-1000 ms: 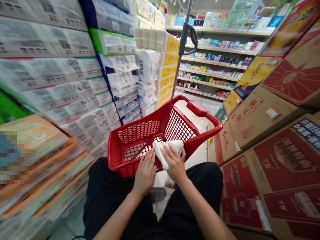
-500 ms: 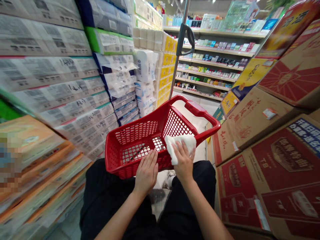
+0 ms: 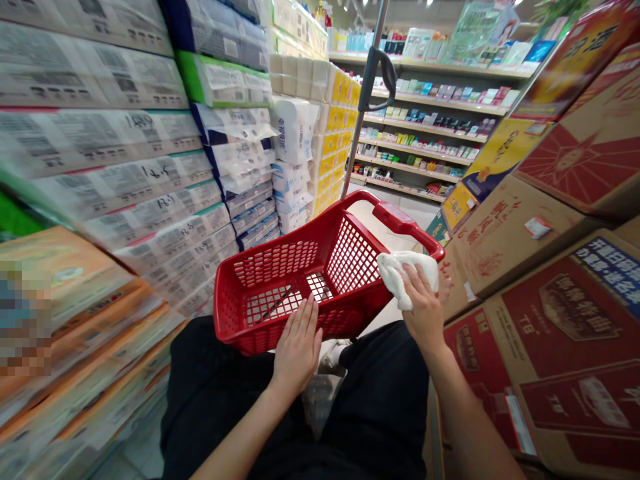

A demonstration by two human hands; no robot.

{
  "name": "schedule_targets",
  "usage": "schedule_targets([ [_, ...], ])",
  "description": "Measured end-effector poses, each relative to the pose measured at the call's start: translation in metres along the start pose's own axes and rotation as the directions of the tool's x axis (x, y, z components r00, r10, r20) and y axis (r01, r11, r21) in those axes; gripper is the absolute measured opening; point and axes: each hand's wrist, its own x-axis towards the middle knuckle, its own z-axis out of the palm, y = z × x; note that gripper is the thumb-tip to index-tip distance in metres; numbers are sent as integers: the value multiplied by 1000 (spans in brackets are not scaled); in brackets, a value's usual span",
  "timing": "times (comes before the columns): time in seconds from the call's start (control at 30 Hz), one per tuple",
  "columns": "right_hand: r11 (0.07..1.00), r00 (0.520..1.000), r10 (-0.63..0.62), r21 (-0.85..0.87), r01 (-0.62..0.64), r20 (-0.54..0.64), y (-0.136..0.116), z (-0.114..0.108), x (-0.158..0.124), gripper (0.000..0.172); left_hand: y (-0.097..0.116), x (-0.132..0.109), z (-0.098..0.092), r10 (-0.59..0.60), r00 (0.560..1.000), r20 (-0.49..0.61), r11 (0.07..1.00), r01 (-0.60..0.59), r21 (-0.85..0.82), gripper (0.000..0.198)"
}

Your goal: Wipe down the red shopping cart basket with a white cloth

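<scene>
A red plastic shopping basket point(image 3: 280, 260) with lattice sides rests tilted before my knees, its looped pull handle point(image 3: 397, 219) at the far right. My left hand point(image 3: 297, 343) lies flat along the near rim, fingers straight and close together. In my right hand point(image 3: 423, 303) is a folded white cloth point(image 3: 403, 270), pressed over the near arm of the handle where it meets the basket. The cloth hides that part of the handle. Behind the basket rises a metal pole with a dark grey grip point(image 3: 376, 79).
Wrapped paper packs point(image 3: 125, 180) are stacked high on the left, with orange packs point(image 3: 90, 293) nearer me. Red and brown cartons point(image 3: 560, 320) form a wall close on the right. Shelves of small boxed goods point(image 3: 425, 100) stand at the back.
My right hand has slid the white cloth rightward and slightly up, from the near rim onto the handle arm. My left hand stays on the rim; the basket has hardly shifted.
</scene>
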Motion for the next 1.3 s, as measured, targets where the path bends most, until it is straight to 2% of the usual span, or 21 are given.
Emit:
schedule_targets([
  [0.07, 999, 999, 45, 9, -45, 14, -16, 2, -2, 56, 1, 0, 0, -4, 1000, 4, 1000, 4, -1, 67],
  [0.13, 998, 997, 49, 44, -51, 56, -47, 9, -9, 56, 1, -1, 1, -8, 1000, 7, 1000, 8, -6, 68],
  [0.27, 980, 988, -66, 193, 39, 138, -116, 28, -29, 55, -2, -2, 4, -9, 1000, -8, 1000, 9, -29, 67],
  [0.37, 961, 983, -119, 266, 79, 137, -139, 37, -38, 53, -3, -3, 4, 8, 1000, -12, 999, -8, -42, 67],
  [0.47, 956, 979, -159, 266, 121, 129, -122, 34, -36, 50, -2, -2, 3, -4, 1000, 0, 999, 4, -38, 68],
  [0.67, 995, 994, -75, 69, 69, 80, -25, 6, -7, 53, 1, -1, 3, -17, 1000, 1, 999, 17, -44, 67],
  [0.77, 1000, 999, -21, 11, 20, 32, -5, -2, 3, 54, 0, 0, 3, -17, 1000, 2, 999, 17, -50, 67],
  [0.83, 999, 999, 40, 14, -41, 12, -15, 0, 3, 53, 0, -1, 3, -19, 1000, 4, 998, 19, -54, 67],
  [0.93, 993, 995, 91, 78, -93, 33, -55, 12, -7, 52, 0, -1, 4, -20, 1000, 14, 998, 21, -56, 67],
  [1.07, 973, 992, -9, 228, -20, 124, -118, 29, -29, 51, -1, -3, 3, -15, 1000, 19, 999, 15, -37, 67],
  [1.13, 959, 989, -57, 281, 18, 133, -135, 36, -37, 52, -2, -3, 3, -8, 1000, 19, 999, 8, -37, 67],
  [1.2, 953, 989, -93, 299, 54, 118, -138, 38, -41, 52, -1, -3, 3, -6, 1000, 21, 999, 7, -36, 66],
  [1.3, 960, 984, -137, 258, 104, 114, -111, 35, -37, 54, 0, -2, 3, -17, 1000, 17, 1000, 18, -21, 66],
])
